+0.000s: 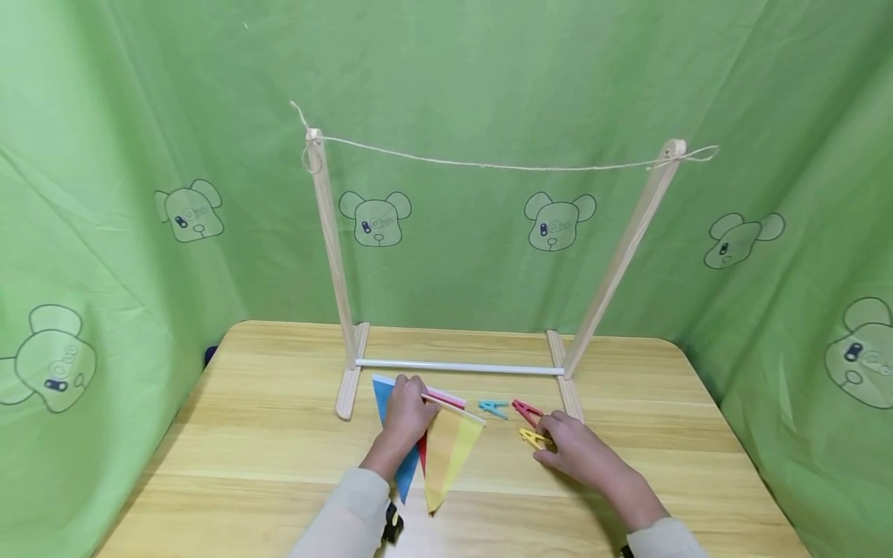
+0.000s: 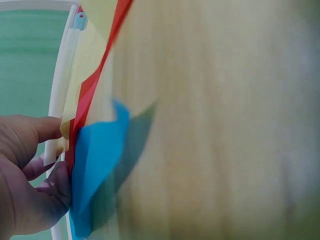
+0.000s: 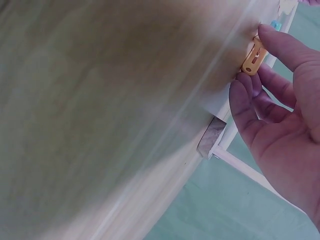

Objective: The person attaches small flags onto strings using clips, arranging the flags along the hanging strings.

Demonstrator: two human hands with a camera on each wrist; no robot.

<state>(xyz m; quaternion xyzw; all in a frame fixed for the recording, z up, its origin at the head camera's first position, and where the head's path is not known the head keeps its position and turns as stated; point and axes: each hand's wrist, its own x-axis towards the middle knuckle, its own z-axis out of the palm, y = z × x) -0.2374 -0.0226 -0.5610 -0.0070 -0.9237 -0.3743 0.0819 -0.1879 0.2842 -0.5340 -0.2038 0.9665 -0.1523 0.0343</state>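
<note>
My left hand (image 1: pixel 412 403) grips the top edge of a bunch of triangular pennants lying on the wooden table (image 1: pixel 244 434): a blue one (image 1: pixel 405 473), a red one (image 1: pixel 422 449) and a yellow one (image 1: pixel 446 457). The left wrist view shows my left hand (image 2: pixel 56 146) curled round the blue (image 2: pixel 97 165), red (image 2: pixel 92 85) and yellow (image 2: pixel 87 55) pennants. My right hand (image 1: pixel 547 440) pinches a yellow clothespin (image 1: pixel 533 438) on the table. In the right wrist view my right hand (image 3: pixel 248 62) has that clothespin (image 3: pixel 255 50) between two fingertips.
A wooden drying stand (image 1: pixel 335 256) with a string (image 1: pixel 488 164) between its two posts and a white rod (image 1: pixel 460 366) at the base stands behind my hands. A red clothespin (image 1: pixel 526 411) and a blue one (image 1: pixel 493 407) lie before it. Green cloth surrounds the table.
</note>
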